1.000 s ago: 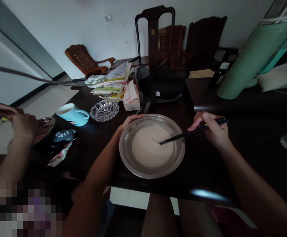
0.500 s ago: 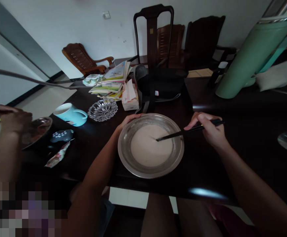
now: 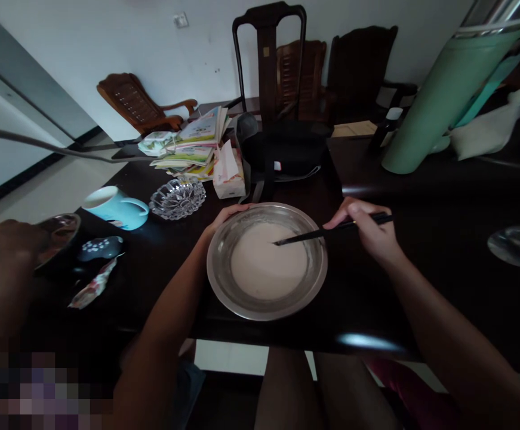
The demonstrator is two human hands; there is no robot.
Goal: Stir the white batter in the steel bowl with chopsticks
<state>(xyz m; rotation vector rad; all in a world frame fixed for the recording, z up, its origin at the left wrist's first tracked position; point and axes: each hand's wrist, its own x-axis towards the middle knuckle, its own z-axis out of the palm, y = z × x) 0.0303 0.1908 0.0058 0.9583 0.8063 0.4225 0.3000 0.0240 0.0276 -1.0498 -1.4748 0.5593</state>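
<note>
A wide metal bowl (image 3: pixel 217 272) stands near the table's front edge. Inside it lies a pale, smooth batter-like liquid (image 3: pixel 266 269). My left hand (image 3: pixel 229 216) grips the bowl's far left rim, its fingertips partly hidden behind the edge. With my right hand (image 3: pixel 371 224) I hold dark chopsticks (image 3: pixel 307 236), fingers closed round their upper part. They slant down to the left over the bowl, and their tips meet the liquid right of its middle.
Left of the bowl are a blue mug (image 3: pixel 119 209), a glass dish (image 3: pixel 178 199), a crumpled wrapper (image 3: pixel 94 286) and another person's hand (image 3: pixel 20 242) at a dark bowl (image 3: pixel 58 239). Behind stand a tissue pack (image 3: pixel 229 176), books (image 3: pixel 197 146) and a black bag (image 3: pixel 286 149). A green thermos (image 3: pixel 443 101) stands right.
The whole view has shifted slightly, moving things left. The chopsticks' tips sit a little higher in the liquid. At the left, only one of the other person's hands now shows, blurred.
</note>
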